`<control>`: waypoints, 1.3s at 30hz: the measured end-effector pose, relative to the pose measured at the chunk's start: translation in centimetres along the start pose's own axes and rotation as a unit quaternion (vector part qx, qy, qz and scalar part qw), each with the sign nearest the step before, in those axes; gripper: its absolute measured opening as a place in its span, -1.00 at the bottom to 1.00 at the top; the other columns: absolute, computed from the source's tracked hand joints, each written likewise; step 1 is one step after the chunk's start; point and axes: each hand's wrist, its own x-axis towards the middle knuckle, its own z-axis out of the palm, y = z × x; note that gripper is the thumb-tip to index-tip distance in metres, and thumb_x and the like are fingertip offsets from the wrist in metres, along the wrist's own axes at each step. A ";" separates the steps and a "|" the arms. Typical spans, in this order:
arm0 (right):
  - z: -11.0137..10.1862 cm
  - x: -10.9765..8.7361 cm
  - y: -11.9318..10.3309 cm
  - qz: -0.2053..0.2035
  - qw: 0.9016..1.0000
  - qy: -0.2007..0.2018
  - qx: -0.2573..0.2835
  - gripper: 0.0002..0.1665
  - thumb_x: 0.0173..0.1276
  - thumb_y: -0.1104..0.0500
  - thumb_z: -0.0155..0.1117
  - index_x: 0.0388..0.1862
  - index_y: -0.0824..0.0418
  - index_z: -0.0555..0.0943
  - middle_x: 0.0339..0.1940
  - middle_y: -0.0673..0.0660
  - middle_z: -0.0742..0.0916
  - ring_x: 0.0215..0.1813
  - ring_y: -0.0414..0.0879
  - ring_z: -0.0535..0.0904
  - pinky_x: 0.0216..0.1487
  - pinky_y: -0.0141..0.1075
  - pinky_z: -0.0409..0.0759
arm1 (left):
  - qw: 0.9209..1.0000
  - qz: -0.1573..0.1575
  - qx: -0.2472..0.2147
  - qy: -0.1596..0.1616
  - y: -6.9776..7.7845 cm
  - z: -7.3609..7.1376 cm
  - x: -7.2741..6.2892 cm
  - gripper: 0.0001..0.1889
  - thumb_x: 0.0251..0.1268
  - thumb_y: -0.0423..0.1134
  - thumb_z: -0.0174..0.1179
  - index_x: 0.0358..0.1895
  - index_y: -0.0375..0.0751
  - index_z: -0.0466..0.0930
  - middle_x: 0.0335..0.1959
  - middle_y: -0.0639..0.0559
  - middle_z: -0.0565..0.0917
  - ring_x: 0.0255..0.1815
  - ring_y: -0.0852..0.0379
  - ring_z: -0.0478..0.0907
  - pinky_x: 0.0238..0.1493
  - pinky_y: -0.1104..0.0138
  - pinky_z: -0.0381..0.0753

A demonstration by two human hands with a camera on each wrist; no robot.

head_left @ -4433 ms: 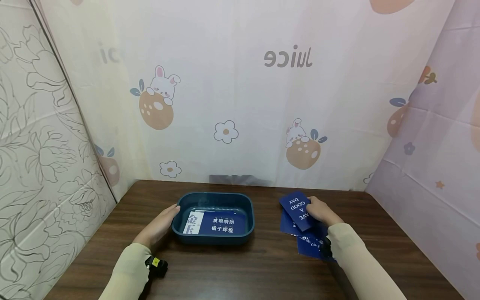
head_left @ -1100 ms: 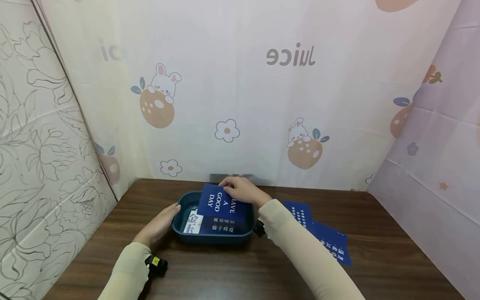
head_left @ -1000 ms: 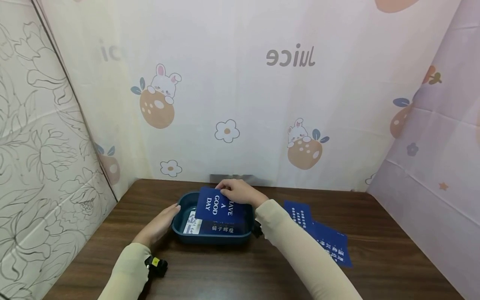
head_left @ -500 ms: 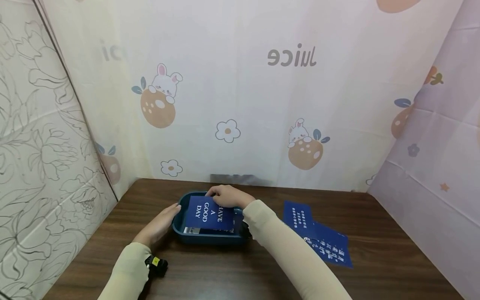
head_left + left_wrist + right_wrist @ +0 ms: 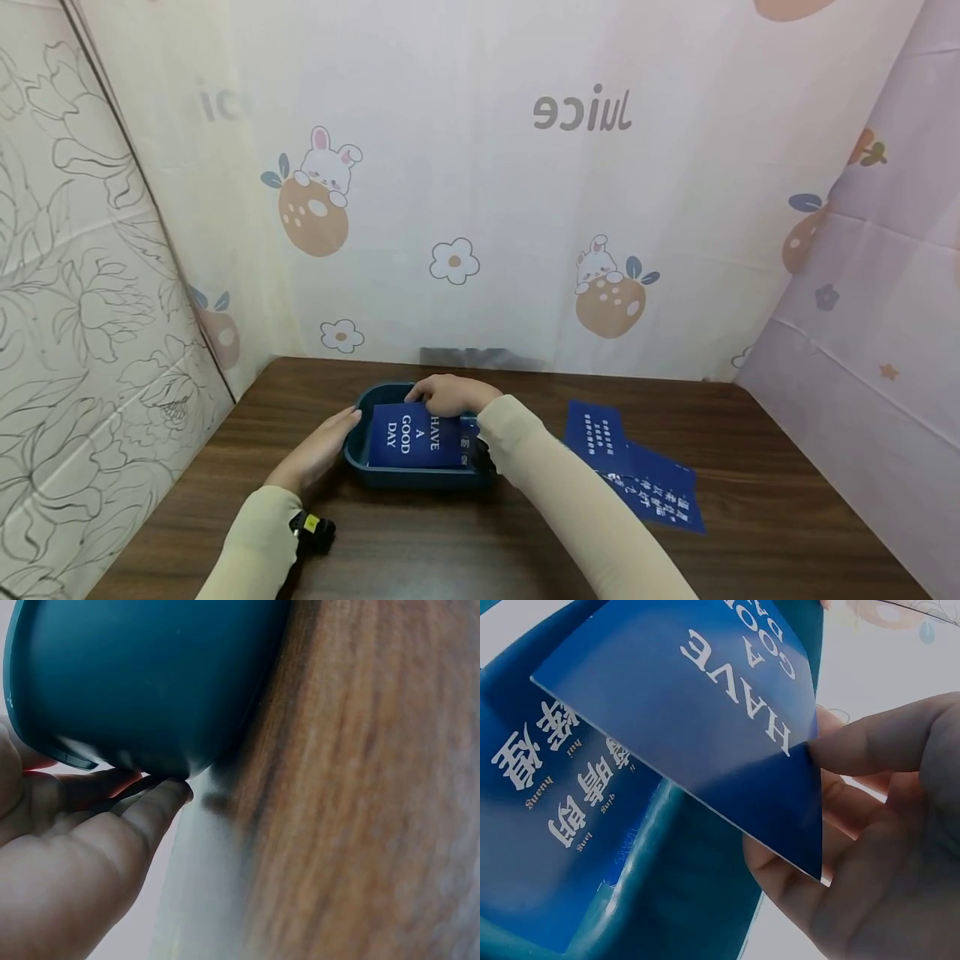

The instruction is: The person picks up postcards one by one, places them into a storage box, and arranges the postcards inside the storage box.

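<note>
A teal plastic tub (image 5: 420,478) stands on the wooden table. My left hand (image 5: 318,450) touches its left outer wall; in the left wrist view the fingers (image 5: 154,814) lie against the wall below the rim. Inside the tub, my right hand (image 5: 456,395) pinches a blue card (image 5: 416,437) printed "HAVE A GOOD DAY" by its far edge. In the right wrist view the thumb (image 5: 877,742) lies on the card's printed face, fingers behind. Beneath it is another blue card (image 5: 525,847) with white Chinese characters, mostly covered in the head view.
Two or more blue cards (image 5: 660,483) overlap on the table to the right, partly behind my right sleeve (image 5: 577,508). A patterned curtain (image 5: 480,208) hangs behind the table. A black wrist camera (image 5: 318,533) sits beneath my left wrist.
My right hand has taken the "HAVE A GOOD DAY" card from the pile at right to the tub, then lowered it leftward and down over the card inside. The left hand has stayed put.
</note>
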 end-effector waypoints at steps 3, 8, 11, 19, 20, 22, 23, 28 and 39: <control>0.0 0.1 0.0 0.002 1.000 -0.005 -0.005 -0.52 0.51 0.30 -0.03 0.33 0.08 0.57 0.19 0.11 0.64 0.05 -0.09 0.57 0.15 -0.08 0.60 | 1.000 -0.001 -0.001 0.000 0.0 0.0 0.0 -0.24 0.67 0.04 -0.24 0.56 -0.50 -0.22 0.58 -0.44 -0.16 0.58 -0.35 -0.26 0.47 -0.17 -0.10; 0.0 0.2 0.0 0.000 1.000 -0.008 -0.013 -0.55 0.55 0.21 0.03 0.35 0.11 0.55 0.30 0.12 0.60 0.15 -0.06 0.56 0.23 -0.07 0.54 | 1.000 -0.006 -0.003 0.003 0.0 -0.1 0.0 -0.24 0.66 0.06 -0.23 0.57 -0.48 -0.22 0.59 -0.43 -0.17 0.58 -0.34 -0.27 0.46 -0.19 -0.13; -0.1 0.2 -0.1 -0.002 1.000 -0.012 -0.015 -0.56 0.56 0.17 0.01 0.36 0.12 0.54 0.35 0.11 0.57 0.21 -0.05 0.54 0.27 -0.05 0.51 | 1.000 -0.008 -0.003 0.004 0.0 -0.1 0.1 -0.23 0.66 0.07 -0.23 0.57 -0.47 -0.21 0.59 -0.43 -0.17 0.59 -0.34 -0.27 0.46 -0.19 -0.13; -0.2 0.2 -0.1 -0.011 0.999 -0.038 -0.009 -0.52 0.59 0.06 0.00 0.40 0.12 0.50 0.40 0.11 0.52 0.32 -0.02 0.46 0.34 -0.02 0.42 | 1.000 -0.004 -0.007 0.007 0.0 0.0 0.2 -0.23 0.66 0.06 -0.22 0.57 -0.48 -0.22 0.59 -0.43 -0.18 0.59 -0.34 -0.27 0.47 -0.18 -0.13; -0.2 0.2 0.0 -0.012 0.999 -0.043 -0.008 -0.51 0.59 0.05 0.00 0.41 0.12 0.48 0.41 0.12 0.51 0.34 -0.01 0.45 0.35 -0.02 0.41 | 1.000 -0.003 -0.006 0.007 0.0 0.0 0.2 -0.23 0.66 0.07 -0.23 0.57 -0.48 -0.22 0.59 -0.43 -0.17 0.59 -0.34 -0.27 0.47 -0.17 -0.13; -0.3 0.0 0.0 -0.013 0.999 -0.051 -0.011 -0.48 0.58 0.02 0.02 0.44 0.11 0.46 0.42 0.11 0.50 0.35 -0.01 0.44 0.37 0.00 0.39 | 1.000 -0.003 -0.004 0.009 0.0 0.0 0.2 -0.23 0.66 0.07 -0.23 0.57 -0.49 -0.21 0.59 -0.43 -0.17 0.59 -0.34 -0.26 0.47 -0.17 -0.13; -0.3 -0.1 0.1 -0.014 0.998 -0.053 -0.012 -0.47 0.58 0.00 0.02 0.45 0.11 0.45 0.42 0.11 0.50 0.35 -0.01 0.43 0.37 0.02 0.39 | 1.000 -0.004 -0.002 0.010 0.0 0.0 0.2 -0.23 0.66 0.08 -0.23 0.57 -0.48 -0.21 0.59 -0.43 -0.16 0.59 -0.34 -0.26 0.47 -0.17 -0.13; -0.6 -0.9 0.4 -0.017 0.998 -0.054 -0.015 -0.42 0.56 -0.08 0.03 0.47 0.08 0.43 0.42 0.07 0.50 0.36 -0.01 0.42 0.37 0.05 0.38 | 1.000 -0.014 0.006 0.017 -0.1 0.0 0.2 -0.20 0.64 0.12 -0.21 0.57 -0.46 -0.19 0.59 -0.42 -0.14 0.58 -0.35 -0.23 0.46 -0.18 -0.11; -1.6 -3.6 2.4 -0.021 1.000 -0.017 -0.003 -0.41 0.57 -0.09 0.04 0.48 0.10 0.41 0.40 0.06 0.52 0.38 0.01 0.41 0.37 0.03 0.38 | 1.000 -0.010 0.001 0.014 -0.2 0.2 0.2 -0.22 0.65 0.08 -0.22 0.57 -0.47 -0.20 0.59 -0.43 -0.14 0.58 -0.36 -0.23 0.45 -0.19 -0.10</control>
